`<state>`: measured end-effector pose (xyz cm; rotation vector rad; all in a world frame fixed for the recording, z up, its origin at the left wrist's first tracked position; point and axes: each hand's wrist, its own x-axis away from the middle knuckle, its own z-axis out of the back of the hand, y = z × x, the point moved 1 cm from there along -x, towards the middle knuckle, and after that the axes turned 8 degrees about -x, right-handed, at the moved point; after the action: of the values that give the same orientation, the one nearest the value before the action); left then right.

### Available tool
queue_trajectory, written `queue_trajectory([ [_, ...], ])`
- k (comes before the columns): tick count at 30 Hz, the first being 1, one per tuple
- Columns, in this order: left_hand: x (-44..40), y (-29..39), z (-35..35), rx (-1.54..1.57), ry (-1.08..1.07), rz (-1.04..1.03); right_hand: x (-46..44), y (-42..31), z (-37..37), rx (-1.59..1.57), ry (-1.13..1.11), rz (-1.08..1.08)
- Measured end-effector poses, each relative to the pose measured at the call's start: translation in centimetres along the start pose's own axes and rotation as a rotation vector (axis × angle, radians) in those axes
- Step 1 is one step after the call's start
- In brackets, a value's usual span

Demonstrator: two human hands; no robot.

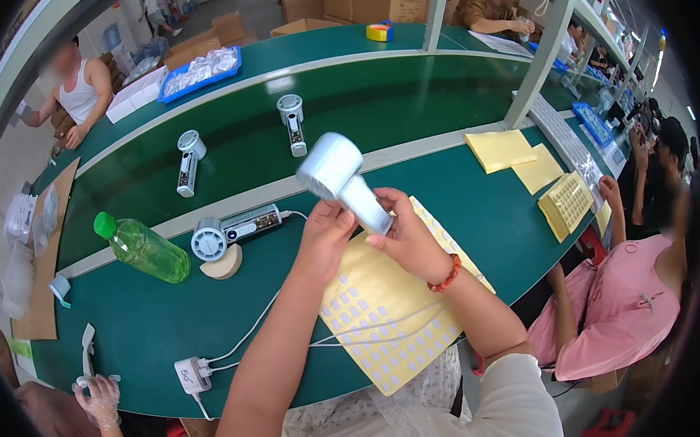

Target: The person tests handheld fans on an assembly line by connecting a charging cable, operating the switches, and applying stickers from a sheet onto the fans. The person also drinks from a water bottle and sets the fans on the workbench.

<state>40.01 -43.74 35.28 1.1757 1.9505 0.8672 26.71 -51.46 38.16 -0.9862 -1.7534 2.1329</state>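
A pale white-blue handheld fan (333, 166) is raised above the table, its round head up and to the left. My left hand (327, 237) is closed around the lower part near the handle. My right hand (412, 241) grips the handle's end from the other side. Under both hands lies a yellow sheet (382, 366) with rows of small whitish oval stickers. To the left, a second fan (209, 240) rests with its handle's inside exposed and a white cable plugged in, beside a round beige pad (222, 263).
A green bottle (147, 247) stands at left; a white charger (193, 375) with cables lies near the front edge. Two opened fans (188, 162) (293, 124) sit on the green belt (357, 84). Yellow sheets (500, 150) lie right. Co-workers sit on several sides.
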Motion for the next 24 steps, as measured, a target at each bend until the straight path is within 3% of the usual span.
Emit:
queue_trajectory([
  [3,0.1,0.2,-0.5,-0.104,0.071,-0.033,-0.3,1.0,0.9,0.108,-0.163,-0.046],
  [6,0.2,0.3,-0.7,-0.095,0.065,-0.005,-0.4,-0.2,1.2,-0.274,-0.267,-0.455],
  [9,0.3,0.6,-0.8,-0.038,0.065,0.029,-0.6,0.1,1.3,-0.255,-0.301,-0.478],
  [12,0.4,1.0,-0.9,0.055,0.085,0.068,0.1,-1.1,0.6,-0.115,-0.298,-0.283],
  [15,0.3,1.1,-0.1,0.155,0.118,0.078,0.7,-4.5,2.4,0.492,-0.42,-0.143],
  [16,0.4,1.3,0.0,0.215,0.087,0.094,1.0,-5.8,3.1,0.538,-0.353,-0.158],
  [19,0.5,1.1,0.6,0.45,-0.006,0.243,2.6,-6.9,6.0,0.822,-0.486,-0.072],
  [21,0.4,1.0,0.9,0.623,-0.065,0.356,4.5,-7.5,6.6,0.809,-0.551,-0.159],
  [22,0.4,1.2,0.4,0.508,0.048,0.4,5.8,-7.2,6.9,0.818,-0.515,-0.2],
  [24,0.4,0.8,0.9,0.534,0.001,0.449,8.8,-6.7,7.2,0.837,-0.411,-0.193],
])
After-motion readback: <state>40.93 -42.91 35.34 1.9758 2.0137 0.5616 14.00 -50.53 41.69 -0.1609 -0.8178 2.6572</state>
